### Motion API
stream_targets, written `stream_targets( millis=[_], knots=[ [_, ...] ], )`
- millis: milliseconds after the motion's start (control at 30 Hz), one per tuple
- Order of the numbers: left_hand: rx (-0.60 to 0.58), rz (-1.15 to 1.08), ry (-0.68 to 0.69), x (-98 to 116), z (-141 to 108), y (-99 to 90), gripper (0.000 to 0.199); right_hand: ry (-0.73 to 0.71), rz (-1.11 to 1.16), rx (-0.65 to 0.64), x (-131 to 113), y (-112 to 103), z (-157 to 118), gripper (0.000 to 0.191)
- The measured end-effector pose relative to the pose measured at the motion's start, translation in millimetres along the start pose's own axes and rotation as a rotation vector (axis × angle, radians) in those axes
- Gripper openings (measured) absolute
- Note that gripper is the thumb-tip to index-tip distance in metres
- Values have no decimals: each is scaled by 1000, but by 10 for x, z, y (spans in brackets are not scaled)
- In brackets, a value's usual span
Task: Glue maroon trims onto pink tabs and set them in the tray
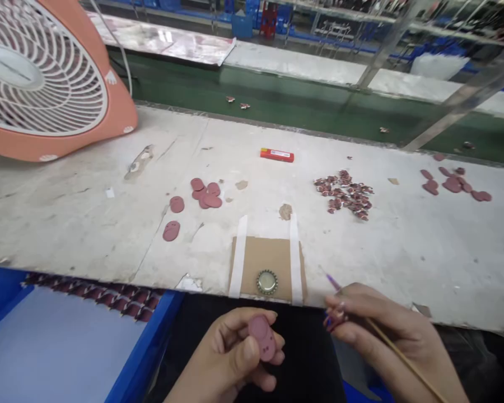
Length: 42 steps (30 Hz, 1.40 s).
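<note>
Along the near edge of the bench (88, 224), a pink oval disc (262, 337) is pinched by the closed fingers (239, 319) of the left hand (231, 352); a slackened pinch could let it fall below the edge. A thin wooden stick (403, 352) is gripped by the right hand (386, 330), beside a bottle cap (267, 282) on taped cardboard (269, 260).

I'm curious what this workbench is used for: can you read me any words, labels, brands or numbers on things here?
Small red box: a white label, too small to read.
White hub of the orange fan: faint lettering, too blurred to read.
No other text can be seen.
</note>
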<state>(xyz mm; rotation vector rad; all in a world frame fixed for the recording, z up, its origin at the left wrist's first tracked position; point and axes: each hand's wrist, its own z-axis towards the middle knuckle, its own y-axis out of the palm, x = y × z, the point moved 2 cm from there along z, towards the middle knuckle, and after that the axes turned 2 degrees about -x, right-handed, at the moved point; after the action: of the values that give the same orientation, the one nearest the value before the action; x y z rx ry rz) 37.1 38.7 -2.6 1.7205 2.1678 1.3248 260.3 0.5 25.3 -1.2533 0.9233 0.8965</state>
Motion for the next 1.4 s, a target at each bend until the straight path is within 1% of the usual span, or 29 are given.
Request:
stream_targets(
  millis=[67, 100, 167, 267, 433, 600, 733, 933, 1133, 1233, 1400],
  knots=[
    [-30, -15, -11, -18, -2, -12, 37, -13, 102, -130, -99, 211, 25, 24],
    [-45, -20, -14, -26, -1, -23, 37, -4, 123, -170, -131, 284, 38, 26],
    [-76, -27, -13, -39, -1, -50, 33, 11, 98, -210, -167, 372, 62, 26],
    [-102, -36, -17, -50, -2, -91, 29, -1, -11, -239, -188, 429, 84, 20],
    [-56, -33, -44, -60, -5, -148, 28, -53, -110, -249, -209, 489, 111, 16],
    [-45, -33, -49, -53, -6, -168, 29, -71, -112, -294, -216, 526, 139, 17],
    [-28, -47, -61, -57, -6, -175, 30, -89, -107, -280, -232, 536, 154, 15],
    [-22, -75, -70, -86, 9, -196, 29, -93, -95, -318, -259, 572, 181, 13],
    [-16, -106, -100, -143, 23, -245, 28, -35, -88, -378, -269, 566, 217, 10],
    [-29, -114, -103, -154, 18, -254, 28, -13, -100, -375, -272, 557, 233, 10],
    [-26, -125, -103, -165, 34, -264, 29, -75, -126, -376, -292, 571, 250, 11]
  ],
)
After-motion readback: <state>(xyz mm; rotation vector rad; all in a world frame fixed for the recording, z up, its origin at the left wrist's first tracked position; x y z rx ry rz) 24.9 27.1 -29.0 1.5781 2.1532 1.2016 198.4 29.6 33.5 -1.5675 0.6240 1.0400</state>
